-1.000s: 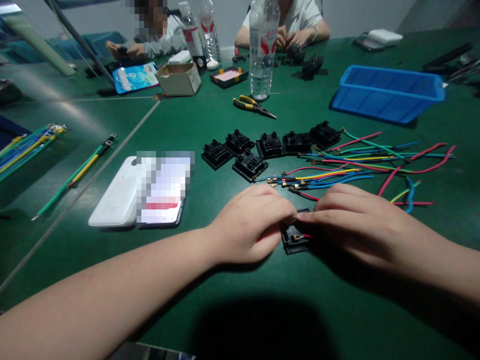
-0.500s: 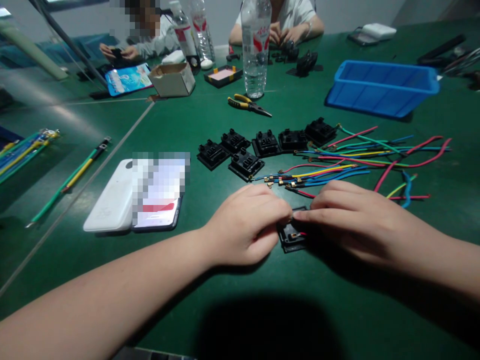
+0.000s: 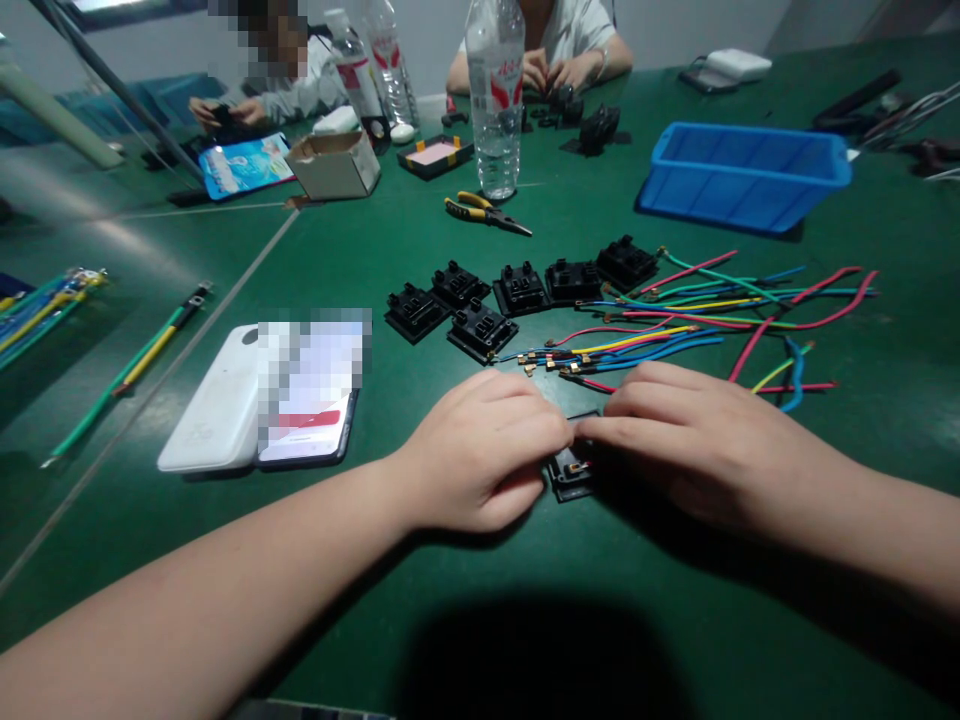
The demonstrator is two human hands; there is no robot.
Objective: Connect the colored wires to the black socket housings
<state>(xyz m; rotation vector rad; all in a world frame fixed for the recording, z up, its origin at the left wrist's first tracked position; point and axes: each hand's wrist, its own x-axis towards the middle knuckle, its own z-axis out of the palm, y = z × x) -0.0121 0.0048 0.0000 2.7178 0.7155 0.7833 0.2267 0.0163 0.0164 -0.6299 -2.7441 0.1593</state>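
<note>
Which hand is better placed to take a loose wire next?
Probably the right hand: most of the coloured wires lie just beyond it, stretching to its side. The left hand sits farther from their bulk. Both hands are at the black housing.

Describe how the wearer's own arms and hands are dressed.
The left hand and right hand are ungloved, with no ring, watch or bracelet in view. The left forearm and right forearm show no sleeve or marking.

Grey wall [image 3: 675, 30] | green tabletop [image 3: 330, 620], glare [image 3: 139, 165] at left | perhaps blue seating [image 3: 169, 105] behind
</note>
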